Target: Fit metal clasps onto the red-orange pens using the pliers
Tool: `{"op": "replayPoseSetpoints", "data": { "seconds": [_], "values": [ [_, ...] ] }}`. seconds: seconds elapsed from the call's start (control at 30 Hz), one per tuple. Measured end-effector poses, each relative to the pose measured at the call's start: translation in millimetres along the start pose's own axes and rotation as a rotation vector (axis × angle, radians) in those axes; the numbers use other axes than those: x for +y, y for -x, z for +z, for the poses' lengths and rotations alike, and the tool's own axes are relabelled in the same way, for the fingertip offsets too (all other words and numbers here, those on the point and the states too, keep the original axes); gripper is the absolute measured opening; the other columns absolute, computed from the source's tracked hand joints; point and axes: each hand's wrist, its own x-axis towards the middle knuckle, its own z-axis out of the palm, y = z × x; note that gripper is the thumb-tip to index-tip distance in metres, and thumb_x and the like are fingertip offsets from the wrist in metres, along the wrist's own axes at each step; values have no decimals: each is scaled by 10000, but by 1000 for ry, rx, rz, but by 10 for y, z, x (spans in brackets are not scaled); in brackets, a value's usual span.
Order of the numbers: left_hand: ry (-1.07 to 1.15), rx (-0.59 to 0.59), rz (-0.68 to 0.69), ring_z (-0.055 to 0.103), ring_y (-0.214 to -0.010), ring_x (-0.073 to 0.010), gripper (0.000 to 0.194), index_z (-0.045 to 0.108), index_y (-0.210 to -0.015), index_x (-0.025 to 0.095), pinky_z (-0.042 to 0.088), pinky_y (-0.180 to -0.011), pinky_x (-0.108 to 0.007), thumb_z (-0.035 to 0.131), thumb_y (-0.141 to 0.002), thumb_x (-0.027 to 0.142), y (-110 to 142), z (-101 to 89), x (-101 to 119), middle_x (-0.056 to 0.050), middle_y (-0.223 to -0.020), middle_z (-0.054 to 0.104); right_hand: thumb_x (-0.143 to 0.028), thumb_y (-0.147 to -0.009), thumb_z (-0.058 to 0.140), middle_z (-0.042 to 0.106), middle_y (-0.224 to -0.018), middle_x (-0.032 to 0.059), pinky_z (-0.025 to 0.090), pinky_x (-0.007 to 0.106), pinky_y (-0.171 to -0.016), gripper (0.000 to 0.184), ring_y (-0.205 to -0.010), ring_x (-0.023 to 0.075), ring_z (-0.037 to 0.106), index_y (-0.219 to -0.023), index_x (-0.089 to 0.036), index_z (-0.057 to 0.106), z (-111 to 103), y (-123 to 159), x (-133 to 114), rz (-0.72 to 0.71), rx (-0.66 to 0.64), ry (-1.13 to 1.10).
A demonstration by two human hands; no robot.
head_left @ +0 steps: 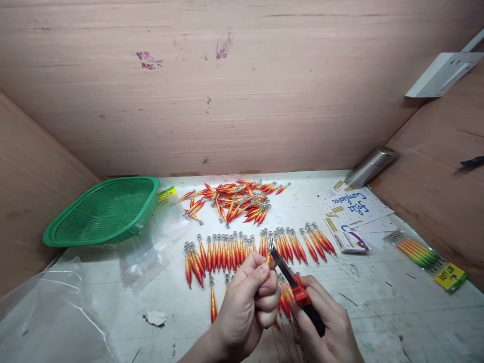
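My left hand (pixel 251 297) pinches an orange-and-red fishing lure (pixel 268 259) upright between thumb and fingers, its spiky metal crown of hooks at the top. In my right hand (pixel 327 315) is a tool with a red-and-black handle (pixel 301 296) and a long, dark, flat shaft. The shaft's tip reaches the lure's hook end; whether it touches the hooks I cannot tell. Behind my hands, similar lures (pixel 227 254) lie in a row, hooks pointing away from me. More lures nearer to me are partly hidden by my hands.
A heap of lures (pixel 238 199) lies at the back. On the left are a green basket (pixel 102 237) and clear plastic bags (pixel 139 262). A packaged lure set (pixel 427 257), printed cards (pixel 350 206), a small box (pixel 346 237) and a metal flask (pixel 370 167) are on the right. Wooden walls enclose the table.
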Motion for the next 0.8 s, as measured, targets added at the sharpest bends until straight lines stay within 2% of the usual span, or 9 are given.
{"op": "replayPoseSetpoints", "data": {
  "seconds": [0.17, 0.33, 0.47, 0.6, 0.7, 0.8],
  "values": [
    [-13, -20, 32, 140, -425, -13, 445, 382, -771, 223, 132, -349, -91, 783, -770, 417, -1, -5, -28, 126, -557, 395, -115, -917, 519, 627, -927, 70, 581, 254, -741, 152, -866, 184, 671, -1015, -209, 586, 38, 64, 44, -13, 37, 119],
    [-16, -52, 25, 108, -412, -12, 467, 354, -746, 228, 134, -331, -76, 773, -774, 433, -5, 3, -29, 138, -539, 356, -117, -922, 524, 649, -986, 102, 586, 280, -785, 165, -918, 198, 682, -1054, -193, 585, 79, 122, 46, -24, 37, 180],
    [-30, -34, 24, 89, -400, -10, 490, 330, -732, 232, 134, -313, -71, 764, -767, 459, -16, -32, -24, 144, -534, 341, -83, -915, 515, 642, -926, 95, 583, 277, -764, 170, -880, 190, 673, -1035, -186, 577, 100, 156, 64, -59, 63, 172],
    [-47, -16, 1, 83, -388, -9, 522, 300, -721, 241, 132, -301, -72, 777, -743, 452, -57, -71, -20, 149, -520, 345, -102, -906, 546, 655, -959, 114, 577, 295, -797, 145, -918, 212, 677, -1017, -187, 587, 97, 167, 92, -73, 70, 234],
    [-27, -13, -18, 69, -379, -8, 517, 311, -716, 242, 126, -292, -78, 784, -729, 450, -91, -103, 1, 151, -502, 337, -128, -935, 513, 654, -901, 81, 570, 265, -728, 122, -828, 191, 679, -983, -208, 593, 88, 141, 60, 10, 69, 113],
    [10, -2, -12, 45, -385, -10, 456, 419, -767, 220, 115, -287, -84, 802, -707, 460, -109, -144, 68, 156, -489, 314, -159, -959, 496, 644, -835, 41, 555, 239, -696, 129, -773, 177, 668, -977, -235, 598, 86, 102, -16, 70, 63, -40]
  ]
}}
